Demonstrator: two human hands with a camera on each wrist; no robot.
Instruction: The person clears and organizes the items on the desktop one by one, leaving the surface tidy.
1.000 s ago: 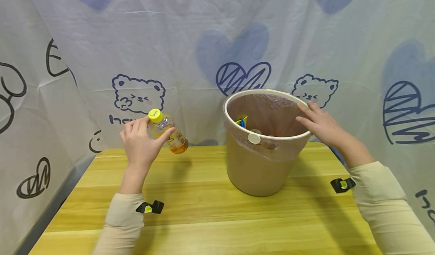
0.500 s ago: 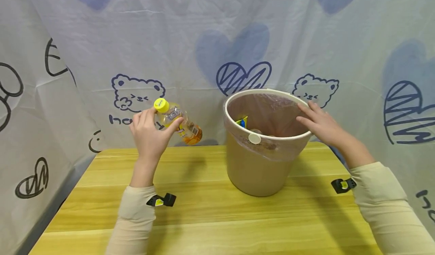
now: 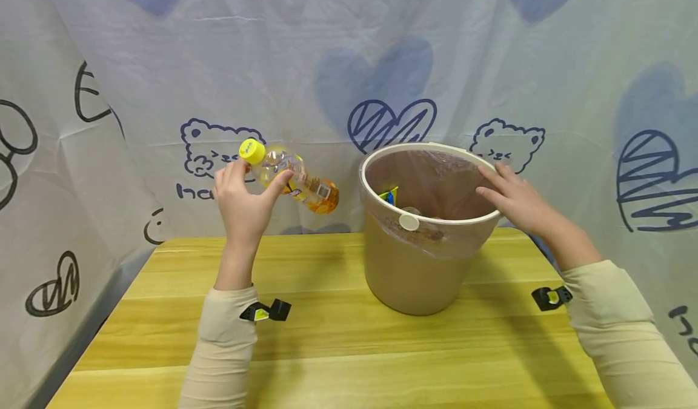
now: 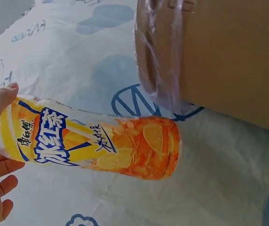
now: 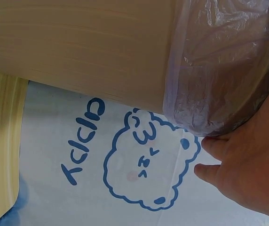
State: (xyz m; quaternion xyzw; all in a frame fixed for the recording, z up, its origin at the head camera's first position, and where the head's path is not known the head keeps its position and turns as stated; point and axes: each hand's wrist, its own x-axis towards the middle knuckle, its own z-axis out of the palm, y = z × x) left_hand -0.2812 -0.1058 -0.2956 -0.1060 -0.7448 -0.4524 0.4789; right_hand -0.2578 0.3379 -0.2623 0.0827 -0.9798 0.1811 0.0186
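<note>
My left hand [image 3: 242,209] holds an iced tea bottle [image 3: 313,191] in the air, with thumb and fingers around its upper part. The yellow cap points up and left, and the base leans toward a brown trash bin [image 3: 417,272]. In the left wrist view, the yellow and orange label of the bottle [image 4: 120,146] faces the camera, its base close to the bin. On the far right of the bin's white rim, my right hand [image 3: 518,198] rests with its fingers extended. Seen from the right wrist, the hand [image 5: 249,165] is right at the lined edge.
A clear plastic liner [image 3: 444,248] is folded over the bin's rim. Inside the bin lies a blue and yellow wrapper [image 3: 389,197] beside a clear round item [image 3: 410,211]. The bin stands on a wooden table [image 3: 327,348], with a printed cloth [image 3: 305,63] hanging behind.
My left hand has moved up and rightward with the bottle, which has tilted further toward horizontal, its base nearing the bin. My right hand has stayed on the rim.
</note>
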